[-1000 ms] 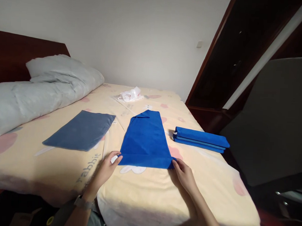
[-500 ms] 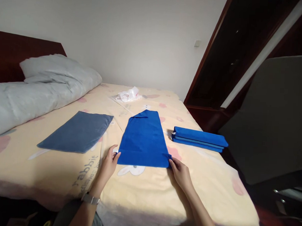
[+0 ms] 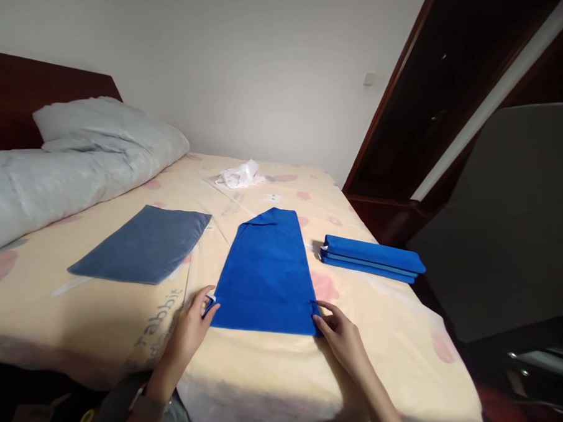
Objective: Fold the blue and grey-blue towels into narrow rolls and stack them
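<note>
A blue towel (image 3: 269, 273) lies lengthwise on the bed, its far left corner folded over and its near edge facing me. At its near left corner, my left hand (image 3: 193, 322) pinches the side edge between thumb and forefinger, beside a small white tag. On the opposite corner, the thumb and forefinger of my right hand (image 3: 344, 335) grip the towel's right edge. To the right is a stack of folded blue towels (image 3: 373, 258), with white tags at its left end. A flat grey-blue cloth (image 3: 144, 245) is spread out on the left.
A patterned cream sheet (image 3: 255, 375) covers the bed. A crumpled white plastic bag (image 3: 241, 174) sits toward the wall. Along the left lies a bunched grey quilt (image 3: 92, 153) by the dark headboard (image 3: 48, 101). The bed's right edge slopes down past the stack.
Both hands have drawn the towel's near edge toward me, so the towel reaches further down the sheet and covers the printed rabbit. The stack and grey-blue cloth have stayed put.
</note>
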The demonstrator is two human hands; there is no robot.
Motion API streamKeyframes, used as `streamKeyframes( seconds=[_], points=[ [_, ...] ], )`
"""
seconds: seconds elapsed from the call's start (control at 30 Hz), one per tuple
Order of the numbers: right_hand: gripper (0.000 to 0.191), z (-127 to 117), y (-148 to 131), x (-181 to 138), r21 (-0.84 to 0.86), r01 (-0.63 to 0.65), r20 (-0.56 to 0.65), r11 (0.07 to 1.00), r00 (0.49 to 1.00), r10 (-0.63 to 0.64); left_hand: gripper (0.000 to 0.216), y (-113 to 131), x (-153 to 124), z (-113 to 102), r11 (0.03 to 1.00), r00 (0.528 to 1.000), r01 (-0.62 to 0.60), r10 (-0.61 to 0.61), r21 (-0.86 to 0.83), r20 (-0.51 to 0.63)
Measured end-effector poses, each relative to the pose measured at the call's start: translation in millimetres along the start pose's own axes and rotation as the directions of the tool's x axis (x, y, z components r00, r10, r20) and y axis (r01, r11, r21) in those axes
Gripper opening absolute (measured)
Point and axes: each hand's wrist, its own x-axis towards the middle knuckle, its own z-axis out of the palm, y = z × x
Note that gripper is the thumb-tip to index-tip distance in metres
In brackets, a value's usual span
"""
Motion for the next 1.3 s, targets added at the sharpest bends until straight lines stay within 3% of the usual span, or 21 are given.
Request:
streamKeyframes(
  seconds=[0.17,0.33,0.53,0.6,0.7,0.8,0.83,0.9,0.97,1.03,1.13,1.3],
  points=[
    [0.045,0,1,0,-0.038,0.009,0.001,0.999,1.000,-0.009,0.032,6,0,0,0.989,0.992,-0.127,0.127,0.079,0.011],
    [0.036,-1,1,-4,-0.077,0.038,0.044,0.996,0.998,-0.035,0.032,9,-1,-1,0.988,0.995,-0.104,0.104,0.118,0.006],
    [0.032,10,5,-5,-0.395,0.191,-0.068,0.899,0.969,-0.236,0.034,6,-2,-2,0.959,0.993,-0.113,0.114,0.261,0.011],
    [0.032,11,5,-5,-0.501,0.235,-0.094,0.833,0.942,-0.322,0.032,3,0,-8,0.950,0.991,-0.097,0.119,0.298,-0.057],
    [0.031,9,1,-5,-0.569,0.332,-0.108,0.753,0.877,-0.468,0.026,1,3,-22,0.974,0.957,-0.063,0.122,0.218,-0.265],
    [0.033,12,-6,-8,-0.545,0.464,-0.052,0.698,0.812,-0.581,0.020,12,-1,-30,0.979,0.920,-0.180,0.201,0.092,-0.336],
    [0.035,15,-9,-9,-0.538,0.507,-0.007,0.673,0.796,-0.605,0.021,18,-4,-29,0.966,0.924,-0.246,0.257,0.075,-0.283],
    [0.041,23,-12,-10,-0.536,0.574,0.126,0.619,0.780,-0.614,0.026,30,-10,-24,0.928,0.926,-0.364,0.369,0.075,-0.075],
    [0.049,29,-12,-10,-0.540,0.602,0.270,0.588,0.786,-0.557,0.036,38,-14,-16,0.895,0.893,-0.436,0.416,0.099,0.171],
    [0.055,32,-11,-10,-0.547,0.593,0.364,0.591,0.804,-0.470,0.049,38,-16,-9,0.875,0.849,-0.467,0.404,0.127,0.340],
    [0.059,31,-7,-10,-0.561,0.564,0.400,0.605,0.825,-0.399,0.060,29,-13,-4,0.869,0.809,-0.479,0.383,0.123,0.445],
    [0.066,25,-4,-13,-0.570,0.551,0.396,0.609,0.834,-0.385,0.064,19,-9,-8,0.867,0.798,-0.490,0.403,0.093,0.447]
  ],
)
